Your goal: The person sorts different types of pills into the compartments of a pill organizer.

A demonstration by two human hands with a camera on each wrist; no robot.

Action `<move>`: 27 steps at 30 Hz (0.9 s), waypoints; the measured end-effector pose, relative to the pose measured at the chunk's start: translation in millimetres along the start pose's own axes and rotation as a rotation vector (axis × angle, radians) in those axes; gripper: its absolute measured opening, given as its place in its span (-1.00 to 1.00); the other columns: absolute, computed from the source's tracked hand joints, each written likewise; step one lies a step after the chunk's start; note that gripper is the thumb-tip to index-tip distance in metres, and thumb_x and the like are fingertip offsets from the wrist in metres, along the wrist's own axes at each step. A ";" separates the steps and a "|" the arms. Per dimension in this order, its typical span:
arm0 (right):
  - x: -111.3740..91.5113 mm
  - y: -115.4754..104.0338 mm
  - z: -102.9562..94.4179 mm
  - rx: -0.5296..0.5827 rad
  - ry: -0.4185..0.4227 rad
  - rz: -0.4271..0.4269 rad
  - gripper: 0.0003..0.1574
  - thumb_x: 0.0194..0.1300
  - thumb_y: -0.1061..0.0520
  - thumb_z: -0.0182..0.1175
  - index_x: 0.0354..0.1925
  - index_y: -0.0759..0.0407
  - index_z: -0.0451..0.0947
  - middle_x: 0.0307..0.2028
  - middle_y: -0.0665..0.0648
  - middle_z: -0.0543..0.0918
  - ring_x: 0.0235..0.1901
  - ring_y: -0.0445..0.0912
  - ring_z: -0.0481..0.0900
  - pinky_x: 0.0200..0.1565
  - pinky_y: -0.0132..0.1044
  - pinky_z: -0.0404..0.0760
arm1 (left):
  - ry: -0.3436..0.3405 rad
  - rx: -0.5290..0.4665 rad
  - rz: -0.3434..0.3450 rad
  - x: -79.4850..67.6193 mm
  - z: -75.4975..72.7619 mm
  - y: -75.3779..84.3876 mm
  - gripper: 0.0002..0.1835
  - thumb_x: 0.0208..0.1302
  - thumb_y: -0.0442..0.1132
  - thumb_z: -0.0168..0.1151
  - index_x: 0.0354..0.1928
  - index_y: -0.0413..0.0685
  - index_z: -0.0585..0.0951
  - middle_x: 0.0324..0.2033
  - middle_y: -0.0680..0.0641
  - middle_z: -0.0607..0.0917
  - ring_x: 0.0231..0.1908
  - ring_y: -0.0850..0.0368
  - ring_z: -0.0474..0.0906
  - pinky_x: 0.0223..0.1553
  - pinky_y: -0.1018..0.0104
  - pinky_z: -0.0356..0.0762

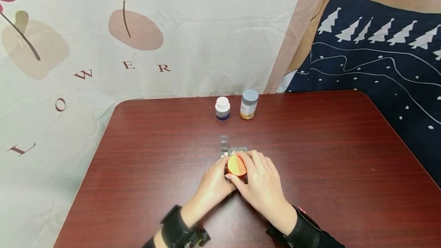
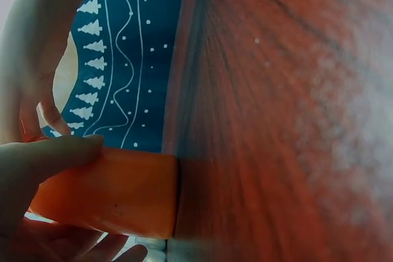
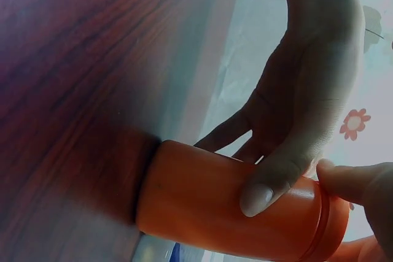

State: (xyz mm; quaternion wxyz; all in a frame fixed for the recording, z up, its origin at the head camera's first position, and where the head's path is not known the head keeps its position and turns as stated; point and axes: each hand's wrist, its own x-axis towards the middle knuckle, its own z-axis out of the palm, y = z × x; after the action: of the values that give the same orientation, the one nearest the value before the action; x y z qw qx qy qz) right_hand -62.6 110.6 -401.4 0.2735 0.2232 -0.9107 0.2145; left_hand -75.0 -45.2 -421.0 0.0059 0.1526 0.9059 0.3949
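Note:
An orange bottle (image 3: 209, 204) stands upright on the table between both hands, its yellow-and-orange cap (image 1: 236, 165) facing up in the head view. My left hand (image 1: 214, 181) holds the bottle's body, the thumb lying along its side in both wrist views. From the other side my right hand (image 1: 263, 181) grips the cap with thumb and fingers around its rim. Just beyond the hands sits a clear pill organizer (image 1: 233, 150), partly hidden by them. One of its lids (image 1: 224, 141) is raised, and small pale pills show in the compartments.
A white-capped bottle (image 1: 222, 109) and a grey-capped bottle (image 1: 249, 104) stand near the far edge of the reddish-brown table (image 1: 165, 137). Behind the table hang a pale printed cloth (image 1: 206, 41) and a dark blue cloth (image 1: 365, 60) with white trees.

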 end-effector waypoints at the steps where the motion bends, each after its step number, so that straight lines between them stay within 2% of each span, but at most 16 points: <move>1: 0.0 0.2 -0.8 0.008 -0.007 0.002 -0.22 -0.04 -0.15 0.54 0.07 0.22 0.58 -0.17 0.12 0.56 -0.20 0.05 0.54 -0.15 -0.07 0.54 | -0.003 -0.013 0.001 0.6 0.0 -0.4 -0.40 -0.06 -0.28 0.50 0.11 -0.17 0.56 0.02 -0.21 0.66 0.04 -0.19 0.60 -0.03 -0.16 0.57; 4: 0.4 0.6 -3.4 0.031 -0.027 0.003 -0.22 0.00 -0.14 0.53 0.11 0.20 0.58 -0.08 0.12 0.60 -0.07 0.04 0.55 -0.07 -0.04 0.53 | -0.015 -0.056 0.006 1.8 -0.9 -1.7 -0.40 -0.08 -0.33 0.48 0.11 -0.19 0.57 0.05 -0.24 0.65 0.03 -0.17 0.61 -0.02 -0.12 0.58; 8: 1.4 1.4 -7.2 0.070 -0.036 -0.003 -0.24 0.10 -0.19 0.45 0.15 0.20 0.57 -0.04 0.11 0.61 -0.03 0.02 0.55 -0.03 -0.04 0.53 | -0.036 -0.120 0.007 2.0 -4.3 -2.4 -0.40 -0.09 -0.37 0.50 0.10 -0.21 0.57 -0.01 -0.20 0.67 -0.05 -0.06 0.64 -0.05 0.02 0.61; 11: 3.1 2.6 -10.7 0.102 -0.031 -0.003 -0.26 0.27 -0.30 0.27 0.17 0.20 0.55 0.00 0.10 0.61 0.00 0.02 0.56 -0.02 -0.03 0.53 | -0.048 -0.157 -0.003 1.0 -8.4 -2.0 -0.40 -0.08 -0.34 0.54 0.08 -0.21 0.57 -0.11 -0.09 0.68 -0.15 0.06 0.62 -0.10 0.12 0.60; 15: 4.9 4.3 -14.4 0.120 -0.041 0.018 -0.27 0.42 -0.35 0.05 0.20 0.18 0.52 0.03 0.10 0.60 0.02 0.00 0.55 -0.01 -0.02 0.53 | -0.046 -0.195 -0.023 -1.7 -16.5 -2.2 -0.37 -0.06 -0.25 0.59 0.10 -0.21 0.56 -0.10 -0.07 0.68 -0.11 0.07 0.61 -0.05 0.07 0.58; 22: 5.8 6.5 -14.9 0.114 -0.113 0.077 -0.40 0.41 -0.20 0.16 0.23 0.11 0.50 0.05 0.05 0.60 0.04 -0.05 0.55 0.04 -0.06 0.52 | 0.007 -0.182 -0.081 -9.2 -36.3 -8.3 -0.29 -0.10 -0.18 0.64 0.14 -0.19 0.56 -0.04 -0.06 0.68 -0.04 0.03 0.61 0.01 -0.01 0.53; 27: 5.5 9.5 -13.3 0.117 -0.102 0.073 -0.48 0.37 -0.13 0.23 0.18 0.10 0.54 0.00 0.03 0.62 0.00 -0.06 0.57 0.03 -0.06 0.54 | 0.020 -0.238 -0.137 -10.9 -57.5 -15.9 -0.26 -0.10 -0.20 0.63 0.18 -0.25 0.54 -0.03 -0.10 0.69 0.00 0.02 0.59 0.06 -0.02 0.52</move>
State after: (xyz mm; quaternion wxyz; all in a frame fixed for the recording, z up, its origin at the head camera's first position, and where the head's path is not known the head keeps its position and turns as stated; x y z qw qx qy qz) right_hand -66.4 123.5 -390.6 0.2053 0.2158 -0.9170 0.2654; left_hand -76.5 -99.5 -394.0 0.0417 0.0844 0.8611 0.4996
